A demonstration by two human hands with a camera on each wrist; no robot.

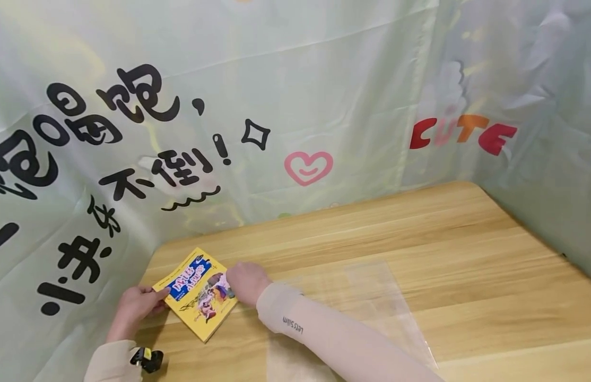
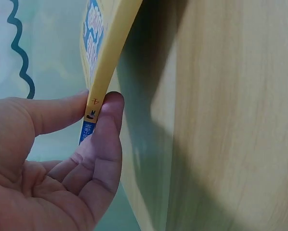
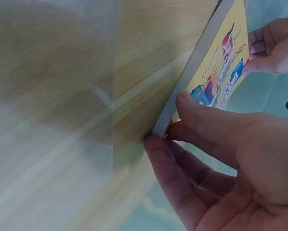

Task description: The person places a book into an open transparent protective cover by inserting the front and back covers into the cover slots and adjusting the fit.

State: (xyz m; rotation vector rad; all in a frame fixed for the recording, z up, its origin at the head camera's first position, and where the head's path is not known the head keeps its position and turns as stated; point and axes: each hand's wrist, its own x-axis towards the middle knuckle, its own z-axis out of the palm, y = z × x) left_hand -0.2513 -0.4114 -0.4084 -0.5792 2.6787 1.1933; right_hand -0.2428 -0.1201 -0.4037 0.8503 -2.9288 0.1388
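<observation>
A thin yellow book [image 1: 207, 294] with a blue title panel and cartoon figures on its cover is held between both hands at the table's left side. My left hand [image 1: 139, 307] pinches its spine edge, thumb on the cover and fingers beneath; the left wrist view shows the spine [image 2: 98, 101] between them. At the opposite, page-edge side, my right hand [image 1: 249, 284] grips a corner, with the thumb [image 3: 197, 108] over the cover and fingertips under it. The book casts a shadow on the wood in the left wrist view.
A clear plastic sheet or bag [image 1: 372, 302] lies flat on the wooden table [image 1: 467, 254], partly under the right forearm. Printed fabric [image 1: 353, 106] hangs behind and at both sides of the table. A small black device [image 1: 149, 359] sits at the left wrist.
</observation>
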